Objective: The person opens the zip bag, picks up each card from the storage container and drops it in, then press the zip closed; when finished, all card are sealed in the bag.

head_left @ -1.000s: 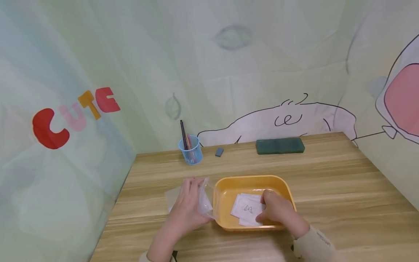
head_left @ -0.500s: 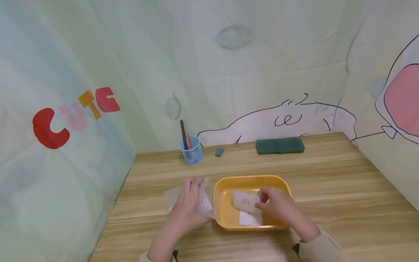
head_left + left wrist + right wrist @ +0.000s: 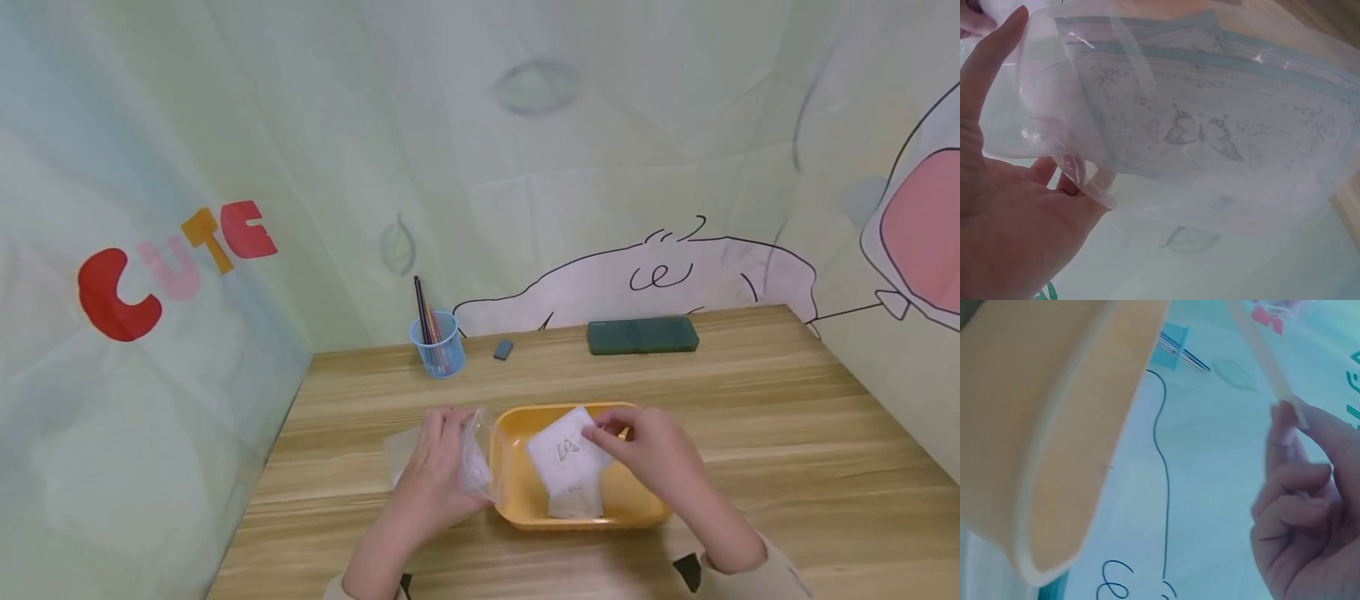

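Observation:
In the head view my left hand (image 3: 437, 468) grips a clear plastic bag (image 3: 1147, 200), its mouth held wide toward the tray. Inside the bag are pale blue-edged paper pieces (image 3: 1210, 140) with a butterfly print. My right hand (image 3: 660, 450) pinches a white folded paper piece (image 3: 562, 454) at its right corner, thumb against fingers. The piece is lifted and tilted over the yellow tray (image 3: 517, 421), its small butterfly drawing facing the head camera. A second white piece (image 3: 577, 505) lies on the tray floor below it, partly covered.
Behind the tray stand a blue cup (image 3: 442, 354) of pencils, a small dark eraser-like block (image 3: 503, 350) and a long green case (image 3: 642, 335). A translucent sheet (image 3: 400, 450) shows left of the left hand. Printed curtains enclose the table (image 3: 787, 433).
My right hand has picked the upper paper piece off the lower one and raised it, turning it toward the camera. My left hand keeps the bag in nearly the same place.

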`<state>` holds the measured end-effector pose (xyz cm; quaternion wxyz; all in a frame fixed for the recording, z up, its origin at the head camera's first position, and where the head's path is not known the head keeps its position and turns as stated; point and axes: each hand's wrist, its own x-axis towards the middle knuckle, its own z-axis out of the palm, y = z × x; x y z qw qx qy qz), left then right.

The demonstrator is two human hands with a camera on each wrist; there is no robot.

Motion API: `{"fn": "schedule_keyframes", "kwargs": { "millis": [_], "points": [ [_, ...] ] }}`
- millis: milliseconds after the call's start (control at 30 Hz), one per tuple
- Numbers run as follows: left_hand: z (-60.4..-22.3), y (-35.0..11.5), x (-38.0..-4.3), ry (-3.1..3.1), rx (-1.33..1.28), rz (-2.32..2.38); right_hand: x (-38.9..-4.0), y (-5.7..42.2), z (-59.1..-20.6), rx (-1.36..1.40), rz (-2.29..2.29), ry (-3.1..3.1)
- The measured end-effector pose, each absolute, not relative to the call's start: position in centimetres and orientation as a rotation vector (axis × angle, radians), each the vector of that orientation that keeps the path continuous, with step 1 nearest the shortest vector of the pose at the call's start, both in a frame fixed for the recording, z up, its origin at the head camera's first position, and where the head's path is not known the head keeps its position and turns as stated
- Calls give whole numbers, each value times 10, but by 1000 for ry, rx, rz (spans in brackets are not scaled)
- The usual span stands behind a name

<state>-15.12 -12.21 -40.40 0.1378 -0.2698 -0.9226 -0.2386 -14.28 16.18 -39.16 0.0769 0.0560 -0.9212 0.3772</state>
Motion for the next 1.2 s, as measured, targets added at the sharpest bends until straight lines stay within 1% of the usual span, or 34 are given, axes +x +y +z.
{"fn": "schedule_keyframes", "kwargs": {
  "millis": [367,700,967,1200],
  "points": [
    [-404,-122,-151,-2675,-752,-682,-133,156,-379,106,1297,-2360],
    [-401,-121,-150,-2650,-750,-667,-123,137,-379,204,1491,-2175],
    [-401,-118,-151,-2622,-774,-666,-120,122,-384,241,1482,-2158],
    [-400,-116,-149,-2642,-768,-674,-122,115,-387,288,1338,-2122]
  ]
}}
